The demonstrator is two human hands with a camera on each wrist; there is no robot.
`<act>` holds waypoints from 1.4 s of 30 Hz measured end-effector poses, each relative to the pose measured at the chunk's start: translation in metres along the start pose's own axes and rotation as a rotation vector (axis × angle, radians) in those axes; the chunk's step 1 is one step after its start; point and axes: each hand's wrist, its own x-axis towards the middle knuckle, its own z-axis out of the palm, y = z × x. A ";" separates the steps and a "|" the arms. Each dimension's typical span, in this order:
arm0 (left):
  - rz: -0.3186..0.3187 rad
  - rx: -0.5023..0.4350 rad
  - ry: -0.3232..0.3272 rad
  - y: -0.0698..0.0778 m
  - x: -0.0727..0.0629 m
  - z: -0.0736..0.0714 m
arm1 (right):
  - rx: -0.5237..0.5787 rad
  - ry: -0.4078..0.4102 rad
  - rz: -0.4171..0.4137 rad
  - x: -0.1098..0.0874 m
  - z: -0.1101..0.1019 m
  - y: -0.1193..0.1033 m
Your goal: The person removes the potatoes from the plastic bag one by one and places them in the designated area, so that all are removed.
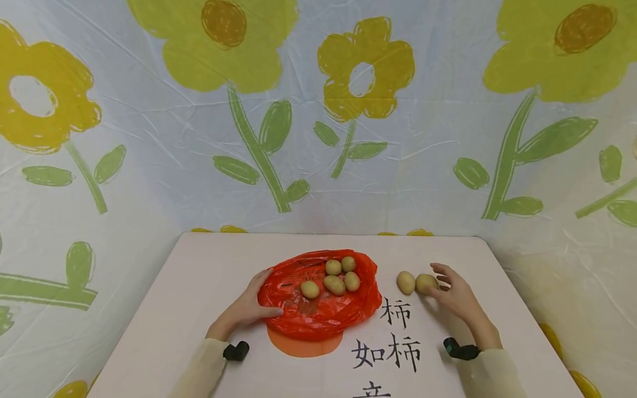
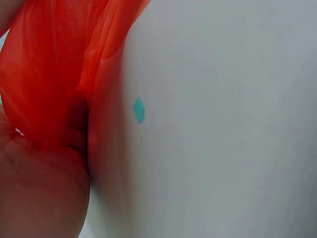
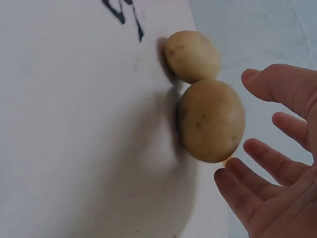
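I have the red bag (image 1: pixel 323 305) spread at about mid-width of the worktop (image 1: pixel 224 260), set in a bit from the far edge. Five potatoes (image 1: pixel 334 285) rest on the red plastic: four bunched toward the bag's far right, one just left of them. From here I can't tell if they're inside or on top. Left grip (image 1: pixel 254 303) is clamped on the bag's left side, thumb on the near part, fingers up along the edge; left wrist view shows me those fingers dark through the plastic. Two more potatoes sit right of the bag, toward the worktop's right edge: inner potato (image 1: pixel 405 282) and outer potato (image 1: pixel 425 283), seemingly touching. Right grip (image 1: pixel 454 296) is at the outer one, fingers and thumb apart, nothing clamped. Right wrist view puts the fingertips right beside it; I can't confirm contact. Black characters (image 1: pixel 404 354) run on the worktop from just beside the bag's right side toward me; an orange round print (image 1: pixel 305 347) shows past the bag's near side. Flowered sheet (image 1: pixel 398 193) hangs beyond the far edge.
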 end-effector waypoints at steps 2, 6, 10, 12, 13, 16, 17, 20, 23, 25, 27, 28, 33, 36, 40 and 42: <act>0.005 0.004 0.001 -0.001 0.000 0.000 | 0.005 0.013 -0.017 0.002 -0.003 -0.004; 0.006 0.007 -0.001 -0.001 0.000 -0.001 | -0.011 0.027 -0.064 0.006 -0.006 -0.015; 0.008 0.010 -0.002 0.000 0.000 -0.001 | -0.034 0.036 -0.103 0.012 -0.006 -0.026; 0.008 0.012 -0.003 0.000 0.000 -0.001 | -0.034 0.031 -0.111 0.015 -0.006 -0.032; 0.009 0.014 -0.003 0.000 0.000 -0.001 | -0.033 0.027 -0.114 0.017 -0.006 -0.035; 0.011 0.013 -0.002 0.000 0.001 -0.002 | -0.030 0.012 -0.122 0.021 -0.005 -0.044; 0.012 0.012 -0.001 0.000 0.002 -0.002 | -0.024 0.008 -0.126 0.023 -0.005 -0.047; 0.015 0.010 0.001 0.000 0.002 -0.002 | -0.021 -0.002 -0.141 0.026 -0.002 -0.057; 0.015 0.009 0.000 0.000 0.002 -0.002 | -0.024 -0.022 -0.158 0.030 0.005 -0.068; 0.018 0.013 0.000 0.000 0.001 -0.001 | -0.026 -0.036 -0.170 0.033 0.009 -0.075; 0.015 0.018 -0.001 0.000 0.000 -0.001 | -0.025 -0.046 -0.177 0.035 0.014 -0.082; 0.017 0.021 0.000 0.000 0.000 -0.001 | -0.023 -0.049 -0.180 0.036 0.016 -0.086; 0.012 0.018 0.002 -0.001 0.000 -0.001 | 0.006 -0.089 -0.196 0.043 0.025 -0.105; 0.014 0.015 0.000 -0.002 0.001 -0.001 | 0.019 -0.121 -0.238 0.050 0.032 -0.115; 0.015 0.014 -0.002 -0.002 0.001 -0.001 | 0.005 -0.144 -0.301 0.057 0.041 -0.128; 0.015 0.016 -0.002 -0.002 0.001 -0.001 | 0.001 -0.160 -0.306 0.060 0.046 -0.133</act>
